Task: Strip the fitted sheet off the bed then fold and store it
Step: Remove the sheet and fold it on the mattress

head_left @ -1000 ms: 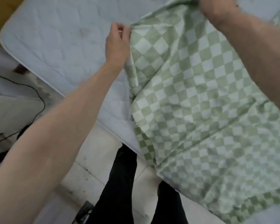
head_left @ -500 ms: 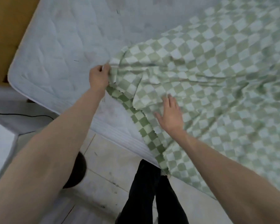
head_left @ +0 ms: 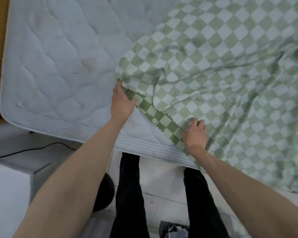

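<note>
Your left hand point(head_left: 122, 102) sits just left of the frame's centre, closed on the scalloped edge of the green-and-white checked fitted sheet point(head_left: 222, 79), with the thumb tucked under the cloth and the back of the hand towards you. Your right hand point(head_left: 195, 133) is lower and to the right, fingers curled down and bunching the same darker-checked edge against the bed. The two hands are apart, joined by a stretch of that wavy hem running diagonally between them.

The sheet is off the near corner and lies crumpled across the right half of the frame, with deep creases near its folded-back corner at centre. Its lower right part hangs over the side of the bed. The white quilted mattress point(head_left: 55, 66) is bare across the upper left and along a strip below your left hand, its ribbed side panel facing you.

Your black-trousered legs point(head_left: 129, 194) stand on the pale tiled floor point(head_left: 162, 182) at the bottom centre. A thin black cable point(head_left: 33, 149) trails across the left, above a white box-like surface point(head_left: 7, 194) in the lower left corner.
</note>
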`<move>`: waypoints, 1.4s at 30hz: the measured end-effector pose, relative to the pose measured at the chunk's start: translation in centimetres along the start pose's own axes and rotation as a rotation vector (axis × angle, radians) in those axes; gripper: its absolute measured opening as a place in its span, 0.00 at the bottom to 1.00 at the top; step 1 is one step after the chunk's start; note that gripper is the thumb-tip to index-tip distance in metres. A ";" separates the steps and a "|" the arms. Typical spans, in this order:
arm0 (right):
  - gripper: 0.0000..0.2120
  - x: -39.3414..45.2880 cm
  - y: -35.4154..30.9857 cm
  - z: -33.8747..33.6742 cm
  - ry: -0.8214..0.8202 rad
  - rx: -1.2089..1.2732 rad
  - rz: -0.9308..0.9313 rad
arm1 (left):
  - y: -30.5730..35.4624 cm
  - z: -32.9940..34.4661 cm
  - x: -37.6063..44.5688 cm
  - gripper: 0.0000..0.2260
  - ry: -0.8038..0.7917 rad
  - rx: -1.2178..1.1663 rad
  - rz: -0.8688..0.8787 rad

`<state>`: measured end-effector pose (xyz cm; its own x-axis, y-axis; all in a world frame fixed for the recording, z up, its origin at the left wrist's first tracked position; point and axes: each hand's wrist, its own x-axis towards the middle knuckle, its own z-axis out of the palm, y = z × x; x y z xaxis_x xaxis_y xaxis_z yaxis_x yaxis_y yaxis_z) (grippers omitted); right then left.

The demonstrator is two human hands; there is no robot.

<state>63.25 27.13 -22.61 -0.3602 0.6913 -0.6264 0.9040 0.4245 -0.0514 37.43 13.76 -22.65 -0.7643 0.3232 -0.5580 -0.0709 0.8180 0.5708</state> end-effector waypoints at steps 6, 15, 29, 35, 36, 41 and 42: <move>0.16 0.2 -2.1 2.2 0.090 -0.077 0.103 | -0.7 -2.6 6.1 0.30 0.256 0.130 0.073; 0.06 -4.7 -5.1 5.2 0.352 -0.159 -0.128 | -0.8 -6.9 13.6 0.20 0.196 0.417 0.259; 0.07 -6.6 -9.2 7.0 0.108 -0.028 0.123 | -3.3 -12.3 19.6 0.15 0.178 -0.183 -0.041; 0.05 -4.4 -8.9 6.2 0.050 -0.166 0.080 | -2.6 -15.2 19.7 0.18 0.089 0.476 0.332; 0.04 -4.5 -8.4 6.2 0.040 -0.195 0.068 | -2.4 -15.8 19.6 0.17 0.055 0.584 0.408; 0.03 -5.0 -7.0 6.8 0.027 -0.241 0.062 | -3.2 -17.9 20.1 0.12 -0.119 1.065 0.987; 0.03 -5.0 -7.0 6.9 0.031 -0.237 0.070 | -3.4 -18.1 20.1 0.12 -0.143 1.114 1.022</move>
<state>60.28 16.68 -24.44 -0.3090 0.7396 -0.5980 0.8491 0.4977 0.1769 10.65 8.89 -24.88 -0.1127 0.9453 -0.3060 0.9904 0.1315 0.0414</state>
